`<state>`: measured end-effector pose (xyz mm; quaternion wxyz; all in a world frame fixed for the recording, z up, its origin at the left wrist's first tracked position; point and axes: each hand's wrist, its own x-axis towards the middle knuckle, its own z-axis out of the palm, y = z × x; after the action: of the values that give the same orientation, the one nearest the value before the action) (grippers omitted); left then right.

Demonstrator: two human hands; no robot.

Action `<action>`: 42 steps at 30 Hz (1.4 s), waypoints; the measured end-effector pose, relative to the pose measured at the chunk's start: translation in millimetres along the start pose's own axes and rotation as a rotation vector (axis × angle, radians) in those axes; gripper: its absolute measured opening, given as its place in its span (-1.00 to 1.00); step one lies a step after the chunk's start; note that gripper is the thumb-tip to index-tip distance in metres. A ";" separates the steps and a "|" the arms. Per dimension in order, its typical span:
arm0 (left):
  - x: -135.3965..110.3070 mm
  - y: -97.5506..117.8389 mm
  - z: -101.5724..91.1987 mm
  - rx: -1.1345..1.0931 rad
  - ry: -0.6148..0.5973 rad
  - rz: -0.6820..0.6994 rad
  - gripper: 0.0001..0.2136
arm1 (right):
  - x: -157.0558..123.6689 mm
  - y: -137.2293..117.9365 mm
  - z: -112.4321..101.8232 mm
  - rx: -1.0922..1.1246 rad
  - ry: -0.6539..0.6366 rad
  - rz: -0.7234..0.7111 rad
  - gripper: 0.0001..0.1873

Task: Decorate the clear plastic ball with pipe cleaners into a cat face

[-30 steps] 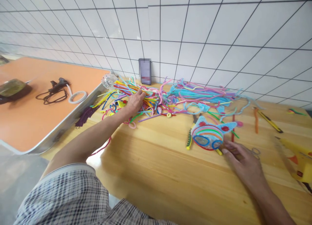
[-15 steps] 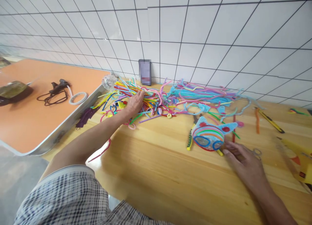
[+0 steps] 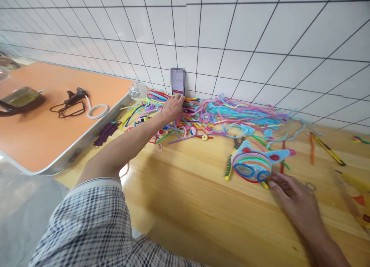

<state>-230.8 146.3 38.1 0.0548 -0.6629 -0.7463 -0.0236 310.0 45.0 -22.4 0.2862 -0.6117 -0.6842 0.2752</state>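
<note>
My left hand [image 3: 173, 107] is closed over a bundle of coloured pipe cleaners [image 3: 190, 105] at the back of the wooden table; its fingertips are partly hidden. My right hand [image 3: 297, 199] is closed on the lower right edge of a pipe-cleaner animal head [image 3: 252, 166]. The head has light-blue pointed ears with red centres, rainbow bands and blue rings like goggles. Its grip point is partly covered by my fingers. Yellow-and-black pliers [image 3: 229, 164] lie just left of the head, partly behind it.
Light-blue and pink pipe cleaners [image 3: 248, 114] lie along the tiled wall. A phone [image 3: 178, 81] leans there. A yellow utility knife [image 3: 329, 151], scissors [image 3: 310, 186] and a purple tassel [image 3: 106, 134] lie about. An orange table [image 3: 34, 143] with a black cable [image 3: 68, 109] adjoins at left.
My left hand has moved back towards the phone, and the bundle under it has shifted too. A red strand by my left forearm has mostly gone from sight. My right hand keeps hold of the animal head.
</note>
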 end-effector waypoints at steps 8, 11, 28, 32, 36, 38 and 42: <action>1.8 3.5 0.5 0.003 -0.018 0.022 -0.40 | -0.6 -1.2 -0.9 -0.002 0.012 -0.003 -0.63; -13.7 2.3 -2.0 0.047 -0.042 0.024 -0.52 | -0.9 -4.0 0.4 0.004 0.029 -0.004 -0.64; -58.7 12.2 5.5 -0.102 -0.024 -0.104 -0.34 | -21.9 -72.8 -51.5 -0.333 0.261 -0.257 -0.84; -56.2 13.8 9.0 -0.125 -0.006 -0.087 -0.53 | -15.4 -140.6 -59.8 -0.368 0.267 -0.533 -0.84; -56.7 11.4 13.8 -0.152 0.034 -0.035 -0.52 | 15.7 -211.5 -47.9 -0.427 0.177 -0.817 -0.83; -56.3 10.5 15.7 -0.154 0.022 0.000 -0.52 | 40.4 -241.6 -31.3 -0.449 0.139 -0.925 -0.77; -56.2 11.6 17.9 -0.162 -0.018 0.020 -0.59 | 101.5 -289.2 22.1 -0.509 0.003 -0.939 -0.59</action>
<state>-213.8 94.1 13.5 -0.0056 -0.6728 -0.7358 -0.0776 88.4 116.4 178.3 0.2220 -0.2903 -0.9290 -0.0579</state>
